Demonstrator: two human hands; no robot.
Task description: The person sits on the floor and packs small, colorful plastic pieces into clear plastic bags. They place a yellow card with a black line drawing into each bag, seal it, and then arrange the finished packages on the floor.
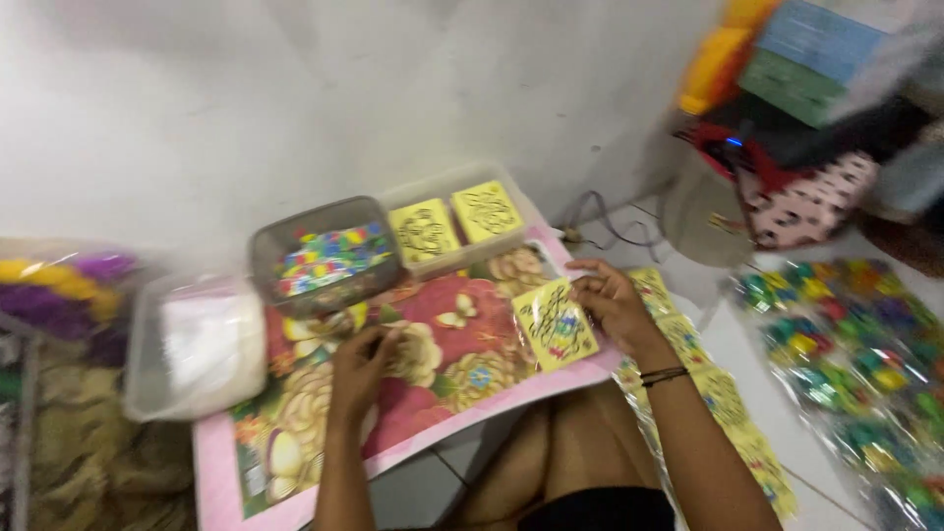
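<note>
A pale tiled floor against a bare white wall serves as the work surface, and on it lies a flat rectangular mat with a pink border and a red-and-cream flower print (447, 339), reaching over the seated person's bare knee.

At about four o'clock on the mat lies a small yellow square card in a clear plastic sleeve, with dark swirling print and a few coloured bits on it (557, 324). The right hand (612, 302) pinches its three o'clock edge, fingers closed on the sleeve. The card looks light and thin, likely to bend, and the glossy sleeve is probably slippery; a pinch at an edge or corner seems the best hold.

The left hand (360, 369) rests near the mat's centre at about eight o'clock from the card, fingers curled; whether they hold something small I cannot tell.

At eleven o'clock sits a grey plastic tub of small multicoloured pieces (327, 255); at twelve o'clock a clear tray holding two more yellow cards (454, 222). A clear lidded tub with white contents (197, 342) stands at nine o'clock, and a strip of yellow printed sheets (723, 398) runs at four o'clock.
</note>
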